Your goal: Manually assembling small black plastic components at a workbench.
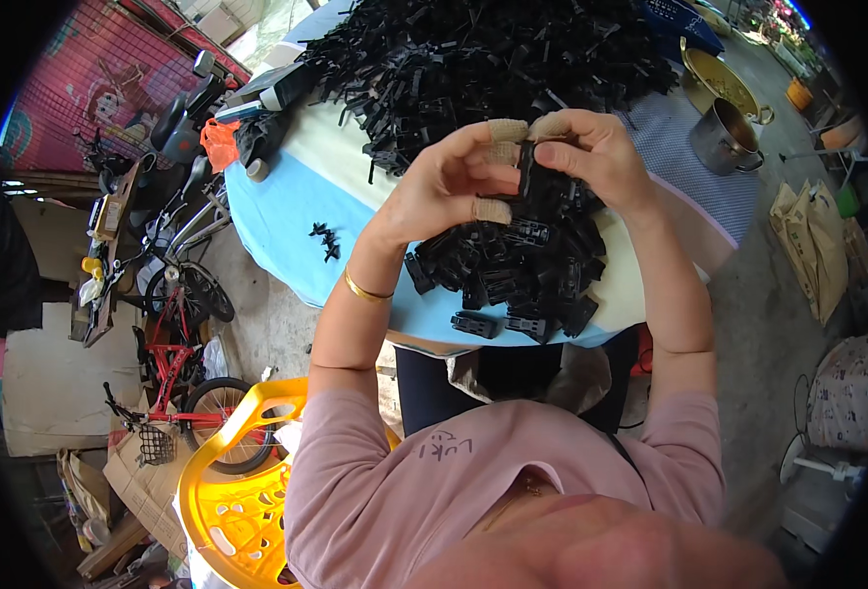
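Over the table, my right hand (606, 162) pinches a small black plastic part (526, 171) between thumb and bent fingers. My left hand (449, 182) curls round the part's other side, its fingertips at it. Tan covers wrap several of my fingertips. Under both hands lies a small heap of black plastic clip-like pieces (513, 265), some loose at the table's near edge. Beyond them spreads a far larger pile of black plastic parts (454, 69). The exact shape of the held part is partly hidden by my fingers.
A few black bits (325, 241) lie apart on the blue tablecloth (272, 216). Metal pots (727, 137) stand at the table's right. To my left are a yellow plastic chair (228, 491) and a red bicycle (167, 368). Brown sacks (812, 245) lean at the right.
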{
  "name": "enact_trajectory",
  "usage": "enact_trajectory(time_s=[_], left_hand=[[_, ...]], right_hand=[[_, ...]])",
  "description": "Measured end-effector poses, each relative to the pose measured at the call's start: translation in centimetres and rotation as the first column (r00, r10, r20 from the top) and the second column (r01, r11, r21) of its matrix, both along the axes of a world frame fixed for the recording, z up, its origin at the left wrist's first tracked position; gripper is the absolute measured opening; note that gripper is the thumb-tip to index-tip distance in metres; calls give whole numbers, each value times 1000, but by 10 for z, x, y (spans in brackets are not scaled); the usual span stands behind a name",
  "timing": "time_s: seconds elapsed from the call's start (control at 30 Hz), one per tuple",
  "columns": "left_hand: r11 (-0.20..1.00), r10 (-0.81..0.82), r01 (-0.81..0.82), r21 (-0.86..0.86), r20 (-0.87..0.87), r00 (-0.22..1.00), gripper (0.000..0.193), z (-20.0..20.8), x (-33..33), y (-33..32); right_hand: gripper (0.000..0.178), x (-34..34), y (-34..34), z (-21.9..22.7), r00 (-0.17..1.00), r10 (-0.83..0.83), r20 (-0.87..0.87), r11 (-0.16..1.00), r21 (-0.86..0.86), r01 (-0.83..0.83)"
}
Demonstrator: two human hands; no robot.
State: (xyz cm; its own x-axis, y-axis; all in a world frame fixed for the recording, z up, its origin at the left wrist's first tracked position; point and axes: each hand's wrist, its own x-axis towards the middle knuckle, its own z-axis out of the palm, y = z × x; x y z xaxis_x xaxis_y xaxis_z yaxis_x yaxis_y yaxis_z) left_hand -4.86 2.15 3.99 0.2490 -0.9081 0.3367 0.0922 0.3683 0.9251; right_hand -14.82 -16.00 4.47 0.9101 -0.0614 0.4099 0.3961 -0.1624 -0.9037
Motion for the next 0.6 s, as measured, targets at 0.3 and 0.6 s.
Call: enact_trajectory(time_s=[0.3,0.6], left_hand=[[1000,-4,11,28,-225,974,20,-19,1,-13],[951,308,-305,44,-92,947,17,-17,0,-13]], right_hand=[[16,0,7,-1,999,42,24,998,-51,-41],[14,1,13,-6,973,-193,128,963,-166,213]])
